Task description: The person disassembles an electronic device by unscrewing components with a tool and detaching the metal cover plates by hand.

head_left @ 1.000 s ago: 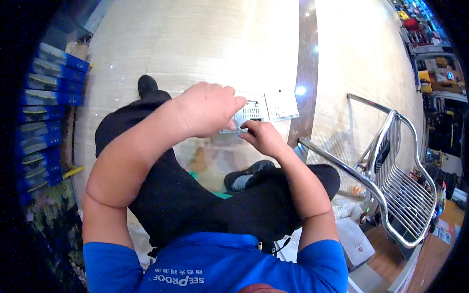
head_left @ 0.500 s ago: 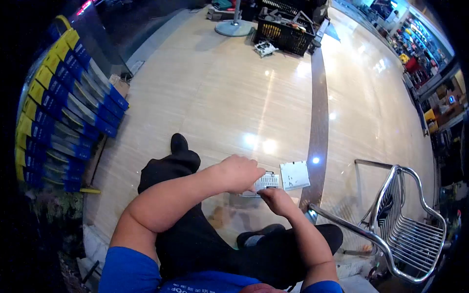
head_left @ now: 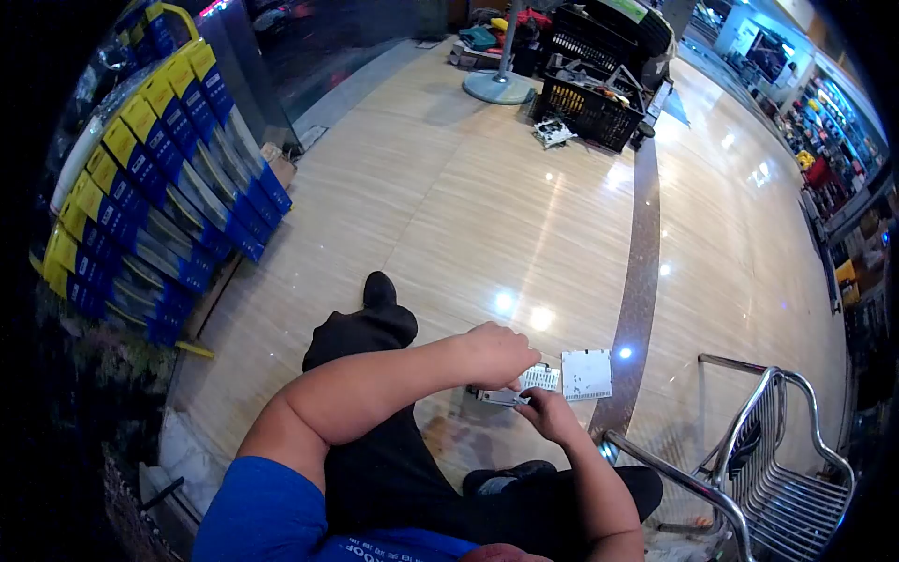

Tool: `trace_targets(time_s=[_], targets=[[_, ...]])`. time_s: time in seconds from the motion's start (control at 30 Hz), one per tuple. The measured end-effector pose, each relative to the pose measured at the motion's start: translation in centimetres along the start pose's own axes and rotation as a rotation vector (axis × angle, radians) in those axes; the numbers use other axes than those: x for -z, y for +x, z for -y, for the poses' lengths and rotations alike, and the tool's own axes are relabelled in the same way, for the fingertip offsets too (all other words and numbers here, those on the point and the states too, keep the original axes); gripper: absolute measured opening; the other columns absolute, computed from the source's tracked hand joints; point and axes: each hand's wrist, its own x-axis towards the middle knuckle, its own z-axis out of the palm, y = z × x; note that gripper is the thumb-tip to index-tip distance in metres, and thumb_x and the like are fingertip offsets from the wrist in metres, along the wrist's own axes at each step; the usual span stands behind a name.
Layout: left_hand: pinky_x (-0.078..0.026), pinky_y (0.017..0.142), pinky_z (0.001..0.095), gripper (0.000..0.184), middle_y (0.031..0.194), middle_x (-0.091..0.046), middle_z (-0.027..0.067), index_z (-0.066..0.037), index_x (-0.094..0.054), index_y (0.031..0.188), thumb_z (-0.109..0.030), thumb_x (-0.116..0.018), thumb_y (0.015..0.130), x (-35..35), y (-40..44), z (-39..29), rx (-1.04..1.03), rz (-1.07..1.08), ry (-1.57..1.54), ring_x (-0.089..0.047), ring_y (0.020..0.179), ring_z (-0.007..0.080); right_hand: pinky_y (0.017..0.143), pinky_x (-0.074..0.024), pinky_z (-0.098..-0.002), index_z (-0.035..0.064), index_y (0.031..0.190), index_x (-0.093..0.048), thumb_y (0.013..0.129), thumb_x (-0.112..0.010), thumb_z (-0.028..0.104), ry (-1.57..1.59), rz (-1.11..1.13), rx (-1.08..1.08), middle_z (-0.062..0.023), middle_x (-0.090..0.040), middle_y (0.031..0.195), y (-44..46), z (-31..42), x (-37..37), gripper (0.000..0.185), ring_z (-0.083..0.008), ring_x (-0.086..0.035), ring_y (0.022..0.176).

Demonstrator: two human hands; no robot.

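Observation:
A silver slotted metal case (head_left: 541, 377) lies on the floor in front of me, partly hidden by my hands. My left hand (head_left: 501, 356) reaches across from the left, its fingers curled closed over the near left part of the case. Whatever it grips is hidden under the palm. My right hand (head_left: 551, 414) is at the case's near edge, thumb and forefinger pinched together; what lies between them is too small to make out. Just right of the case, a flat pale square panel (head_left: 587, 375) with dark marks rests on the floor.
A chrome slatted chair (head_left: 787, 459) stands close on my right. On the left is a rack of blue-and-yellow packages (head_left: 159, 178). A black crate (head_left: 590, 108) full of items and a round pole base (head_left: 499, 87) stand farther off on the glossy tiled floor (head_left: 449, 215).
My view has turned, so the surroundings sit farther right and lower. Both hands stay at the metal case, with only slight shifts of the fingers; the panel lies beside it as before.

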Motion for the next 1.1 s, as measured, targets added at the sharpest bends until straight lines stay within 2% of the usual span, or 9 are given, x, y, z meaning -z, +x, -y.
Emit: trace_targets(time_s=[0.1,0.27,0.4,0.5,0.6,0.67,0.9,0.97,1.1], targets=[[-0.053,0.089,0.0497,0.048,0.113,-0.066,0.0182,-0.007,-0.058,0.125,-0.035,-0.074,0.09,0.1,-0.1,-0.1,-0.002,-0.005,0.0,-0.066,0.108,0.0386,0.078,-0.0541,-0.049,0.0039,0.103,-0.073,0.092,-0.072,0.026,-0.038,-0.002,-0.059,-0.0213,-0.072,0.095,0.2,-0.4,0.2,0.025,-0.0416,-0.069,0.089],[-0.053,0.09,0.0503,0.048,0.114,-0.066,0.0183,-0.007,-0.058,0.126,-0.036,-0.073,0.09,-0.2,0.0,0.0,-0.002,-0.006,0.009,-0.066,0.108,0.0387,0.079,-0.0544,-0.0483,0.0055,0.104,-0.074,0.092,-0.071,0.023,-0.042,-0.008,0.06,-0.021,-0.072,0.098,0.2,-1.2,0.0,0.022,-0.0412,-0.069,0.092],[-0.053,0.09,0.0502,0.048,0.115,-0.066,0.0181,-0.008,-0.058,0.127,-0.035,-0.073,0.09,-0.1,0.0,-0.1,0.001,-0.01,0.011,-0.066,0.108,0.0383,0.081,-0.0545,-0.0481,0.0066,0.109,-0.074,0.093,-0.069,0.02,0.012,0.011,0.057,-0.0214,-0.072,0.1,0.0,-0.9,0.0,0.022,-0.0415,-0.069,0.095],[-0.053,0.09,0.0502,0.048,0.114,-0.066,0.018,-0.008,-0.058,0.128,-0.035,-0.072,0.091,0.0,0.0,-0.1,-0.003,-0.007,0.011,-0.066,0.108,0.0383,0.077,-0.0552,-0.0424,0.0047,0.114,-0.071,0.096,-0.067,0.016,-0.025,0.049,0.035,-0.0193,-0.073,0.093,-0.1,-0.7,0.1,0.022,-0.0349,-0.07,0.084],[-0.053,0.089,0.0501,0.047,0.114,-0.066,0.0178,-0.008,-0.058,0.128,-0.034,-0.072,0.09,0.1,0.1,-0.2,-0.01,-0.005,0.018,-0.066,0.107,0.0383,0.077,-0.0551,-0.0426,0.0049,0.114,-0.071,0.097,-0.065,0.016,-0.023,0.02,0.112,-0.0191,-0.073,0.095,-0.2,-0.6,0.1,0.021,-0.0351,-0.07,0.085],[-0.053,0.089,0.05,0.047,0.113,-0.066,0.0177,-0.008,-0.058,0.127,-0.034,-0.072,0.09,0.2,0.0,-0.3,-0.007,-0.001,0.022,-0.066,0.107,0.0383,0.082,-0.0541,-0.0483,0.006,0.11,-0.072,0.097,-0.064,0.021,0.045,0.021,0.115,-0.0222,-0.071,0.1,-0.1,-0.5,0.0,0.022,-0.0431,-0.068,0.095],[-0.053,0.089,0.05,0.047,0.113,-0.066,0.0179,-0.008,-0.058,0.128,-0.032,-0.073,0.09,0.2,0.0,-0.4,0.003,-0.002,0.017,-0.066,0.108,0.0382,0.079,-0.0536,-0.049,0.0043,0.106,-0.071,0.096,-0.067,0.026,0.008,0.053,0.103,-0.0224,-0.071,0.095,0.1,-0.5,0.0,0.025,-0.0431,-0.068,0.09],[-0.054,0.089,0.05,0.047,0.113,-0.066,0.018,-0.008,-0.058,0.128,-0.032,-0.073,0.09,0.2,-0.1,-0.4,0.003,-0.005,0.017,-0.066,0.108,0.0383,0.078,-0.0536,-0.0486,0.0044,0.105,-0.072,0.095,-0.068,0.027,-0.023,-0.016,-0.021,-0.022,-0.072,0.094,0.1,-0.3,0.0,0.025,-0.0422,-0.068,0.089],[-0.053,0.089,0.0497,0.047,0.113,-0.066,0.018,-0.008,-0.058,0.128,-0.032,-0.073,0.09,0.3,-0.2,-0.5,-0.002,-0.001,0.022,-0.066,0.108,0.0382,0.078,-0.0536,-0.0483,0.0041,0.103,-0.072,0.094,-0.07,0.028,-0.05,0.021,-0.079,-0.0218,-0.072,0.095,0.1,-0.2,0.5,0.026,-0.0424,-0.068,0.089]])
